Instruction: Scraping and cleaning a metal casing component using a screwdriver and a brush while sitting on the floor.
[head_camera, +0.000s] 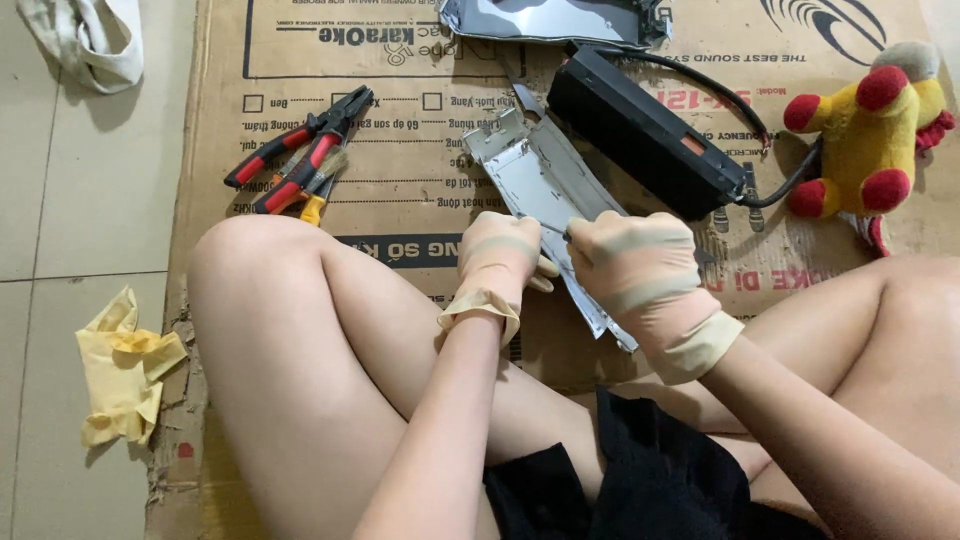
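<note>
Gloved left hand (497, 258) and right hand (640, 268) both closed around a long silver metal panel (540, 180) held over the cardboard sheet (420, 200). Apparently already separated from the black power unit (640, 130) lying just beyond; red-handled pliers (300, 155) idle at left, well apart.

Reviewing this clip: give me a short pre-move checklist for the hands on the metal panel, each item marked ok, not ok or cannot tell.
1. Both hands gloved: left hand and right hand wear pale gloves: ok.
2. Metal panel steadied: left hand rests on it: ok.
3. Tool in the right hand: only a dark tip shows at the fist: cannot tell.
4. Pliers apart from the hands, on the cardboard: ok.
5. Black box and its cable away from the hands: ok.
6. Panel edge near the bare legs: not ok.
</note>
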